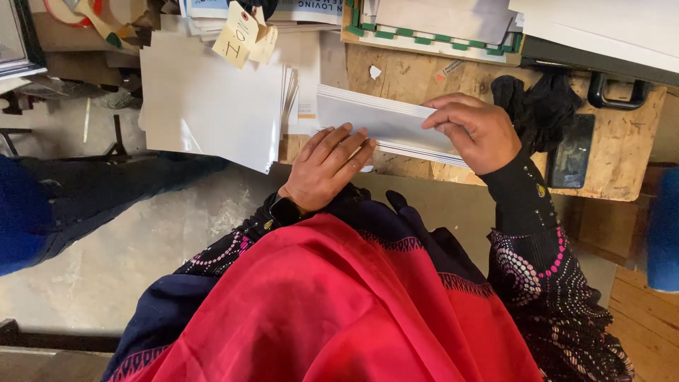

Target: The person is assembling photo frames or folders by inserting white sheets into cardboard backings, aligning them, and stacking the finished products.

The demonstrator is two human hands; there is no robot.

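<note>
A stack of white envelopes point(385, 122) is held on edge over the plywood worktable point(622, 152). My right hand point(475, 131) grips the stack's right end, fingers curled over its top edge. My left hand point(327, 168) presses flat against the near lower left side of the stack, fingers together. A dark watch sits on my left wrist. Red cloth and dark patterned sleeves fill the lower view.
A pile of large white sheets point(212, 106) with hanging paper tags point(237, 35) lies at the left. A black cloth point(537, 106) and a dark phone point(571, 152) rest at the right. A tray with green trim point(431, 35) sits behind. Concrete floor shows at the left.
</note>
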